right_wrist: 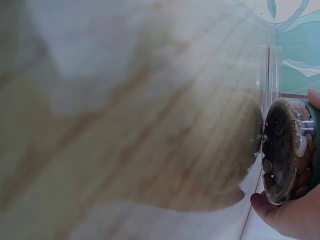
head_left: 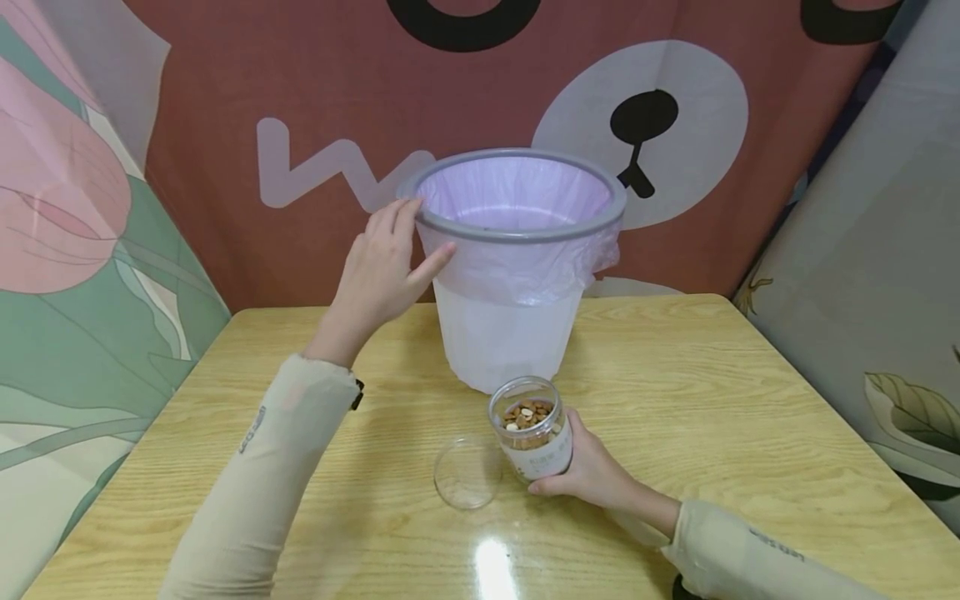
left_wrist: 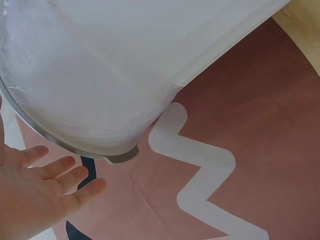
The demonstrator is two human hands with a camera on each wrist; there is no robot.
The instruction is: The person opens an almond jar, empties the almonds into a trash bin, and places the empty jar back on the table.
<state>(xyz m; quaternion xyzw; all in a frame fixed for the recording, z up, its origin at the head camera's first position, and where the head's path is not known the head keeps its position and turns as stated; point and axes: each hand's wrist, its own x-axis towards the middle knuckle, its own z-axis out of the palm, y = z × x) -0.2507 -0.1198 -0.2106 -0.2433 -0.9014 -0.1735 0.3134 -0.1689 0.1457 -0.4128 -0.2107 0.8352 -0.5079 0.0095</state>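
A white trash bin [head_left: 502, 342] with a grey rim and a thin purplish liner stands toward the back of the table. My left hand [head_left: 378, 271] is at its left side, fingers extended right by the rim; in the left wrist view the fingers are spread and hold nothing. My right hand [head_left: 596, 475] grips a clear jar [head_left: 546, 460] with a pale label, in front of the bin. Brown almonds [head_left: 528, 414] and a few pale pieces fill part of the uncovered jar. In the right wrist view the jar's base [right_wrist: 280, 160] is close over the tabletop.
A round transparent lid [head_left: 468, 483] lies on the wooden table [head_left: 675, 375], just left of the jar. Behind the bin hangs a red printed cloth [head_left: 315, 75], with more patterned cloth on both sides. The table's back edge runs close behind the bin.
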